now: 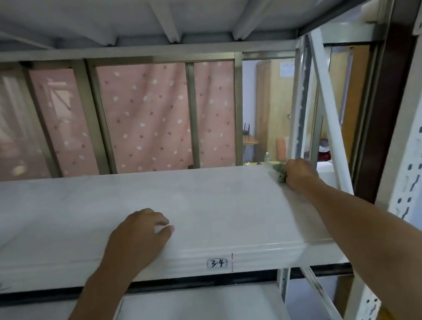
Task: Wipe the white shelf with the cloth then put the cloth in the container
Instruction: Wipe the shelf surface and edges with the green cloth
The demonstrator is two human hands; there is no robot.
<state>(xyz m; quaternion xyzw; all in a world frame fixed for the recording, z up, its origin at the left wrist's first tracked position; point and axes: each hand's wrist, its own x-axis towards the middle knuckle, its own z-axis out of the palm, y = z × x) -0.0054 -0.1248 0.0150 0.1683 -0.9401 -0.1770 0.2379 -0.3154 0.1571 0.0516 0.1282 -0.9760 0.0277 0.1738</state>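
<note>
The white shelf (209, 199) runs across the middle of the head view, with a label reading 3-4 on its front edge. At the shelf's far right corner my right hand (299, 173) is closed around a pale green cloth (279, 170), pressing it onto the surface; most of the cloth is hidden under the hand. My left hand (139, 233) rests flat near the front edge, fingers apart, holding nothing. No container is in view.
Another white shelf (187, 4) hangs close overhead, and a lower one (196, 316) sits below. White metal uprights and diagonal braces (330, 109) stand at the right. Behind the rack are windows with a pink dotted curtain (147, 114).
</note>
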